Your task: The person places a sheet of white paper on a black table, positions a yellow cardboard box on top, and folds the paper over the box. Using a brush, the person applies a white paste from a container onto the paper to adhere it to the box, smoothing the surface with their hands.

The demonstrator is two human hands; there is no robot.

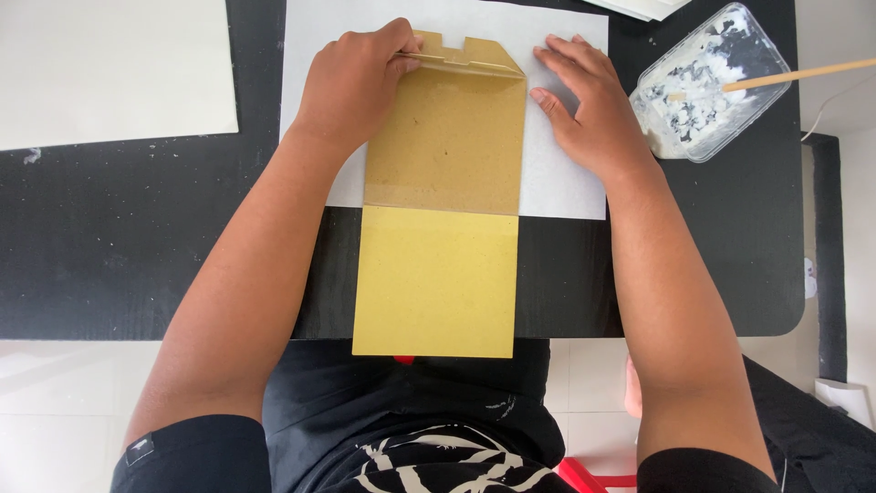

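A long piece of golden-brown cardboard point(444, 192) lies on the black table point(137, 237), creased across its middle and with a notched flap at its far end. My left hand point(351, 82) pinches that flap at its left corner and folds it up. My right hand point(584, 105) lies flat, fingers spread, on the white paper sheet point(561, 187) just right of the cardboard, its thumb against the cardboard's edge. The near half of the cardboard overhangs the table's front edge above my lap.
A clear plastic tub point(707, 82) of white paste with a wooden stick point(803, 75) in it stands at the far right. Another white sheet point(109, 73) covers the table's far left corner. The table's right edge lies near a white wall.
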